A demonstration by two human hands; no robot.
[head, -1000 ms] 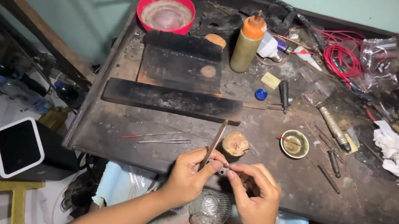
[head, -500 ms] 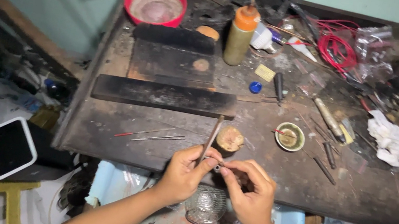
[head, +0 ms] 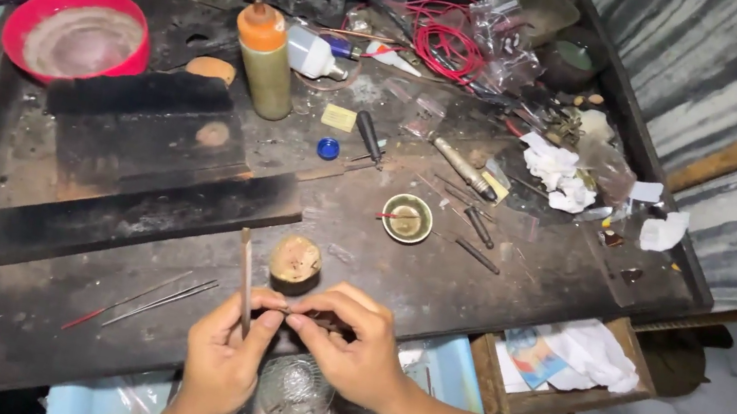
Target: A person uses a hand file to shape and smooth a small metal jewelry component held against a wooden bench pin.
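My left hand [head: 225, 354] pinches a thin metal file [head: 245, 278] that sticks up and away from the fingers. My right hand [head: 355, 343] meets it fingertip to fingertip and pinches a tiny piece that is too small to make out. Both hands hover over the front edge of a worn dark workbench [head: 25, 320]. A short round wooden peg [head: 295, 260] stands on the bench just beyond my fingers. A small wire-mesh strainer [head: 292, 390] lies right below the hands.
Thin metal rods [head: 146, 302] lie left of the hands. A small yellow-green dish [head: 407, 218], charred black blocks [head: 148, 138], a red bowl [head: 69, 42], an orange-capped bottle [head: 264, 61], red wire [head: 448, 47] and crumpled tissue [head: 556, 173] sit farther back. An open drawer [head: 560, 365] holds paper at right.
The view has swung to the right and now shows the bench's right end, the drawer and the floor. My hands stay together at the front edge, still pinching the file and the small piece.
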